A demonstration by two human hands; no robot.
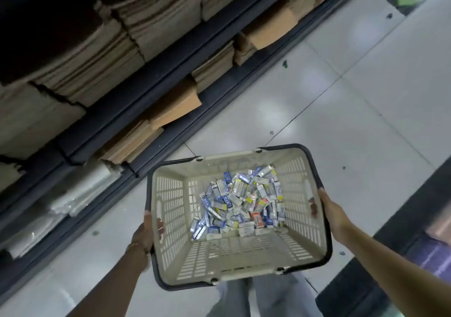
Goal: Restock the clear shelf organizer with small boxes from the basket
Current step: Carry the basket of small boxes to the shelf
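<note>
A beige slatted plastic basket (229,258) with dark folded-down handles is carried above the tiled floor. Several small boxes (240,203), mostly white, blue and yellow with one orange, lie heaped in its far half. My left hand (146,231) grips the basket's left wall, fingers hooked through the side slot. On the opposite side my right hand (328,210) grips the right wall, its fingertips showing inside through the slot. No clear shelf organizer is in view.
A dark low shelf unit (136,89) runs diagonally on the left, stacked with flattened cardboard (156,24) and plastic bags (73,199). Glossy white floor tiles (341,111) spread to the right. Another dark shelf base (415,219) stands at the right edge. My trouser legs (256,299) show below the basket.
</note>
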